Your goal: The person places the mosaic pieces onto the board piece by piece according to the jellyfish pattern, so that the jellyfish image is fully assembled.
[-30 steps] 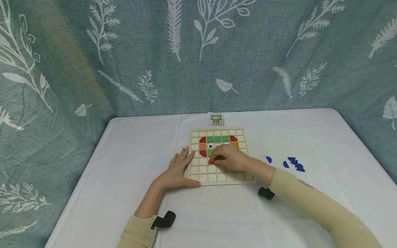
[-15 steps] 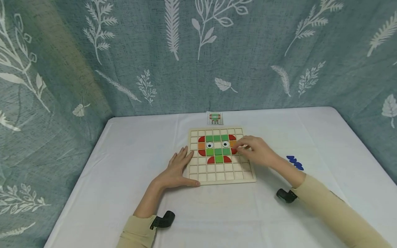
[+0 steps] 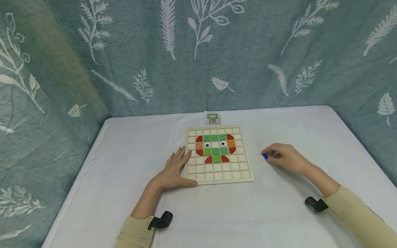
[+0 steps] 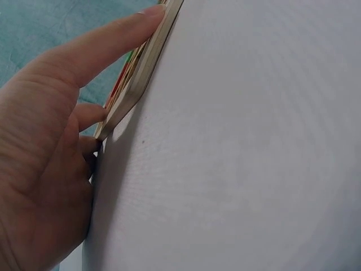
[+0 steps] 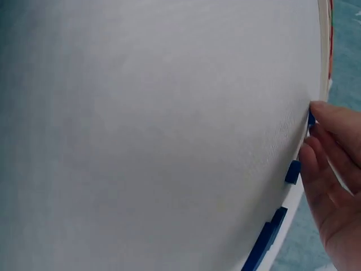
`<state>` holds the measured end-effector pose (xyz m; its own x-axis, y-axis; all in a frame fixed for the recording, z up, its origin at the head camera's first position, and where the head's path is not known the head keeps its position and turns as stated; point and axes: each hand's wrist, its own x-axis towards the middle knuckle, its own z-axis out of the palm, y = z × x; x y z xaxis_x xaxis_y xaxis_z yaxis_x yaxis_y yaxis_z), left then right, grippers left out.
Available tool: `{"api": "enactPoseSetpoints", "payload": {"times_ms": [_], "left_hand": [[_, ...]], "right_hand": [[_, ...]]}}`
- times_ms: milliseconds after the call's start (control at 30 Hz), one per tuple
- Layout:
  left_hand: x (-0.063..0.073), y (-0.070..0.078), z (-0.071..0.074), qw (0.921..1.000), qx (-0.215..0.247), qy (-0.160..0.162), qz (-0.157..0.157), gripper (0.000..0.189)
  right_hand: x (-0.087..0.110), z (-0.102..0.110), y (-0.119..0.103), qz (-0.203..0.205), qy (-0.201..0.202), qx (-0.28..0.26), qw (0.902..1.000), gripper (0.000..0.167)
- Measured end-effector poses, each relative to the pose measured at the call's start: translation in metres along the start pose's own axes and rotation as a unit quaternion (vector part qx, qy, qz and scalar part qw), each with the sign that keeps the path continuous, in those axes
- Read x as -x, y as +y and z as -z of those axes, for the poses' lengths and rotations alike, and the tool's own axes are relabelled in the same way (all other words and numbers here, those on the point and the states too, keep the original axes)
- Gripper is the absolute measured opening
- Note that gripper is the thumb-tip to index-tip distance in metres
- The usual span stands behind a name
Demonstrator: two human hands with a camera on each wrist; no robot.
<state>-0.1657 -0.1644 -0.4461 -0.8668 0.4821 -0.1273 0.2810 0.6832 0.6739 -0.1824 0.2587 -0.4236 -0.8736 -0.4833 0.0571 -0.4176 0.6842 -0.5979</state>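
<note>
A pale wooden grid board [image 3: 231,175] lies on the table. Set into it are green squares [image 3: 214,137], orange squares [image 3: 199,145], rounded red pieces [image 3: 209,159] and two eye tiles [image 3: 223,143]. My left hand [image 3: 173,172] rests along the board's left side, fingers spread and thumb at the near corner. Right of the board, my right hand [image 3: 286,157] pinches a blue half-round piece [image 3: 265,156] between thumb and fingertips, low over the cloth. In the right wrist view another blue piece [image 5: 293,172] stands beside the fingers; the head view hides it behind the hand.
More blue pieces [image 5: 262,243] lie on the cloth near the right hand, seen only in the right wrist view. Behind the board is a small picture card [image 3: 212,117]. A white cloth [image 3: 223,217] covers the table, and a leafy curtain [image 3: 186,82] hangs behind.
My right hand has left the board, where red pieces now sit in the lower corners, and moved right to the blue half-round piece. The left hand stays put.
</note>
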Motion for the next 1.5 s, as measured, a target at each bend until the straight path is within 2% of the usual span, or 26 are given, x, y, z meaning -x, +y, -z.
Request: {"api": "enactPoseSetpoints", "payload": {"times_ms": [200, 333, 533, 633, 733, 867, 1267, 1400, 1500], "left_hand": [[0.000, 0.000, 0.000, 1.0000, -0.001, -0.002, -0.002, 0.117], [-0.001, -0.001, 0.001, 1.0000, 0.000, -0.001, 0.001, 0.118], [-0.002, -0.001, 0.002, 1.0000, -0.002, -0.001, 0.001, 0.118], [-0.003, -0.001, 0.002, 1.0000, -0.002, -0.002, -0.004, 0.117], [-0.004, -0.001, 0.002, 0.9999, -0.005, -0.004, -0.008, 0.117], [-0.004, 0.000, 0.001, 0.9999, -0.002, -0.004, -0.009, 0.116], [-0.002, 0.001, 0.002, 1.0000, -0.003, -0.003, -0.004, 0.117], [-0.001, 0.000, 0.003, 1.0000, -0.003, -0.003, -0.003, 0.117], [-0.001, 0.000, 0.003, 1.0000, -0.003, -0.003, -0.001, 0.116]], "right_hand": [[-0.003, -0.004, 0.001, 0.001, 0.012, -0.004, 0.9999, 0.026], [-0.012, -0.013, -0.012, -0.001, 0.012, -0.037, 0.9992, 0.026], [-0.036, -0.040, -0.049, 0.052, -0.042, -0.093, 0.9934, 0.025], [-0.046, -0.052, -0.063, 0.077, -0.069, -0.093, 0.9903, 0.023], [-0.053, -0.059, -0.072, 0.084, -0.080, -0.076, 0.9903, 0.021], [-0.056, -0.060, -0.077, 0.077, -0.082, -0.064, 0.9916, 0.022], [-0.057, -0.063, -0.077, 0.078, -0.079, -0.076, 0.9909, 0.020], [-0.051, -0.050, -0.074, 0.062, -0.054, -0.084, 0.9931, 0.018], [-0.040, -0.031, -0.061, 0.042, -0.021, -0.056, 0.9973, 0.016]]}}
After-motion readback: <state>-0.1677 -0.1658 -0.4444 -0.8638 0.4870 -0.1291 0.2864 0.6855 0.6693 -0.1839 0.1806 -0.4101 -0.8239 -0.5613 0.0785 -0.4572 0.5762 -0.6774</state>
